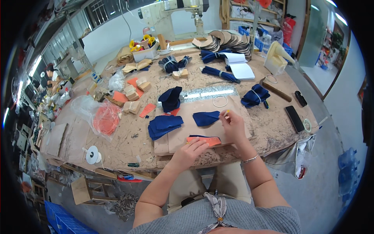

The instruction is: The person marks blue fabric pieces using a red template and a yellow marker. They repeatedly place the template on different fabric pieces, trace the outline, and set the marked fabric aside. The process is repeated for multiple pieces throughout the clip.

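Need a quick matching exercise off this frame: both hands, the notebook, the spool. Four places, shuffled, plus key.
Things
1. left hand
2. right hand
3. open notebook
4. white spool

Places
A. near the front left edge of the table
B. at the right end of the navy blue piece
C. on the orange strip
D. toward the table's back, right of centre

Pairs: 1-C, 2-B, 3-D, 4-A

Workshop: sewing machine (160, 18), bundled fabric pieces (255, 96).
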Demonstrator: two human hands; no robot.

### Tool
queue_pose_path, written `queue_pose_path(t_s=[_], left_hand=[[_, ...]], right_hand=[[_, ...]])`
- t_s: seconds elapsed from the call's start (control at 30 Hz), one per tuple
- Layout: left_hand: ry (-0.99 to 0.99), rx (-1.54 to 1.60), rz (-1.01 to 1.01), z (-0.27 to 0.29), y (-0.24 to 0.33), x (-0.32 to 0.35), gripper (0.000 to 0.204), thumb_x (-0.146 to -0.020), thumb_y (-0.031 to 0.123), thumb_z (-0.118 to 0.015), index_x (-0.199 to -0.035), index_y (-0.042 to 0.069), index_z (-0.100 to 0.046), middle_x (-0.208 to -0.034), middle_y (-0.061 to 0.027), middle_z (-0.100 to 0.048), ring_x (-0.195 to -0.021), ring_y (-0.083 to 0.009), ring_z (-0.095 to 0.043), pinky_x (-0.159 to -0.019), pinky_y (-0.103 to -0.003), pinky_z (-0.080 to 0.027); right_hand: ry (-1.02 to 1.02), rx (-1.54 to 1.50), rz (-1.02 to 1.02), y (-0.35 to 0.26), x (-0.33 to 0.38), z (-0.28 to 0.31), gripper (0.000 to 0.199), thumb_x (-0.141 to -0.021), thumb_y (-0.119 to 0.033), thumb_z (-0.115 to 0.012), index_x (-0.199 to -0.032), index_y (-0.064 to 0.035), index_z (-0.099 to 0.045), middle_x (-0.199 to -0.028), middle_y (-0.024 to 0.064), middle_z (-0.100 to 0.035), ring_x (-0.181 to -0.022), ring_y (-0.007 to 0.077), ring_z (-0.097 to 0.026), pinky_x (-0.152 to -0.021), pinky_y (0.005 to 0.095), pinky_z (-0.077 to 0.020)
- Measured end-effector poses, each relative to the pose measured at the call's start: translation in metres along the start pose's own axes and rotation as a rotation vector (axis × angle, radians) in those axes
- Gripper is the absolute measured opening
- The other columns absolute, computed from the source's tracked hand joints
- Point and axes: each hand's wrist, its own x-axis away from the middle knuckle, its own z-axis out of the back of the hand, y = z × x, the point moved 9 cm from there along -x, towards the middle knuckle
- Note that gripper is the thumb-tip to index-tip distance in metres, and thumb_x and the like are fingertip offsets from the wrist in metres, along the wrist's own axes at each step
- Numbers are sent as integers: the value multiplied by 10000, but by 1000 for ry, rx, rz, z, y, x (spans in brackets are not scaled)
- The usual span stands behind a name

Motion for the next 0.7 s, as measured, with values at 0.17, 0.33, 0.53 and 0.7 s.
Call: queue_pose_path(t_s=[0.17, 0.33, 0.53, 0.7], left_hand=[[346, -138, 99, 62, -41, 2, 361, -840, -44, -590, -1179, 68, -644, -1178, -108, -676, -1148, -296, -635, -927, -401, -540], [298, -252, 318, 77, -96, 20, 353, -850, -92, -549, -1146, 59, -666, -1183, -121, -672, -1187, -324, -611, -954, -420, -525], [423, -198, 218, 67, -45, 16, 403, -793, -48, -611, -1174, 74, -662, -1187, -111, -663, -1195, -329, -593, -991, -421, -495], [246, -70, 144, 15, -13, 4, 406, -782, -24, -621, -1178, 60, -659, -1202, -114, -654, -1190, -341, -590, -994, -419, -492]], right_hand=[[-133, 184, 290, -8, -6, -26, 160, -859, -28, -656, -1019, -23, -659, -1013, 158, -664, -847, 339, -668, -743, 402, -536], [-310, 463, 405, -10, -1, -57, 197, -832, -92, -643, -1027, -68, -650, -1002, 105, -656, -926, 306, -654, -820, 392, -518], [-333, 593, 564, -45, 47, -56, 153, -811, -145, -651, -954, -90, -646, -943, 72, -657, -940, 272, -659, -845, 394, -507], [-125, 261, 410, -36, 66, -3, 138, -763, -97, -761, -885, -72, -700, -1007, 82, -689, -1057, 305, -651, -861, 401, -529]])
